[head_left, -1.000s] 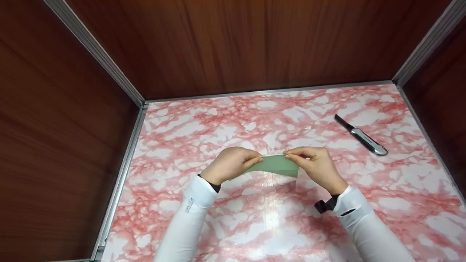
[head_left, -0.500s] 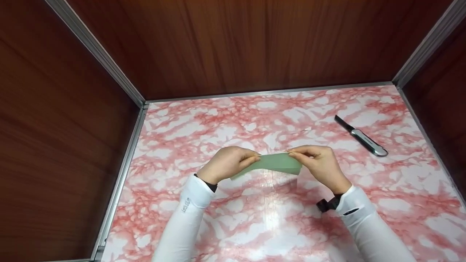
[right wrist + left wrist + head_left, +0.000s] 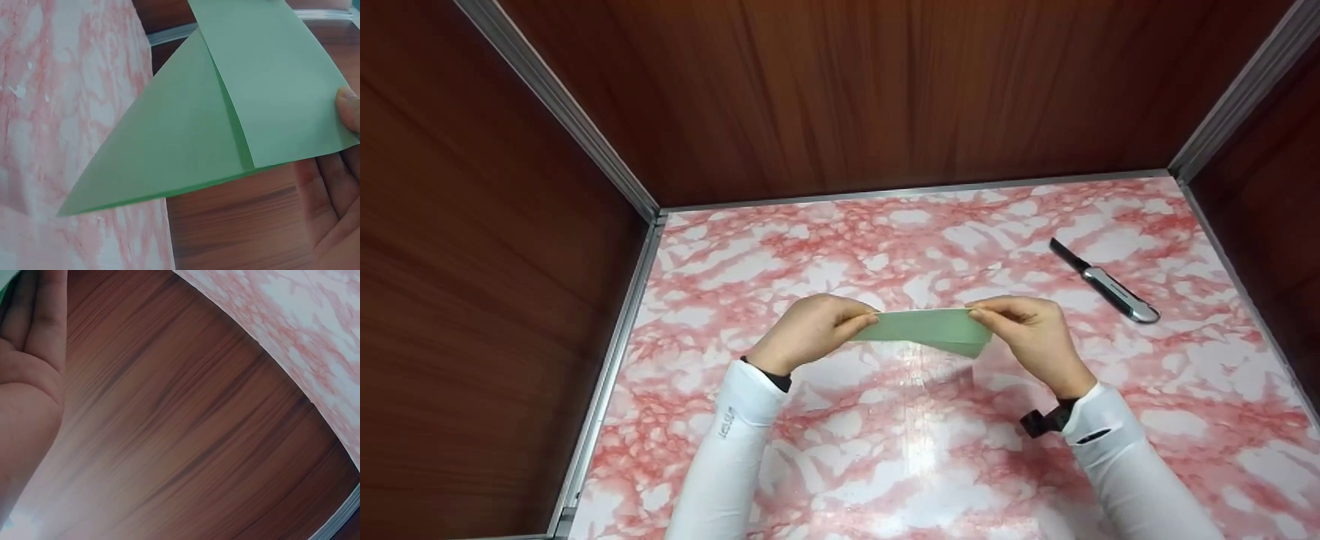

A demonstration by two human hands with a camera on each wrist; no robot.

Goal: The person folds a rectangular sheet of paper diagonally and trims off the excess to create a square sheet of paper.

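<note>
A folded sheet of green paper [image 3: 922, 326] is stretched between my two hands above the table. My left hand [image 3: 821, 330] pinches its upper left end between thumb and fingers. At the upper right corner, my right hand [image 3: 1027, 334] pinches it the same way. Seen from the right wrist, the green paper [image 3: 163, 140] has a straight folded band over a pointed, triangular part. In the left wrist view only part of the left hand [image 3: 34, 365] shows, with a sliver of green at the corner.
A utility knife [image 3: 1110, 289] with a grey and black handle lies on the right side of the red and white marbled table [image 3: 780, 255]. Dark wood panels [image 3: 840, 97] with metal edging stand at the back and both sides.
My hands have moved apart, the left one leftward and the right one rightward and slightly up. More of the green paper now shows between them, its top edge straighter. The knife stays put.
</note>
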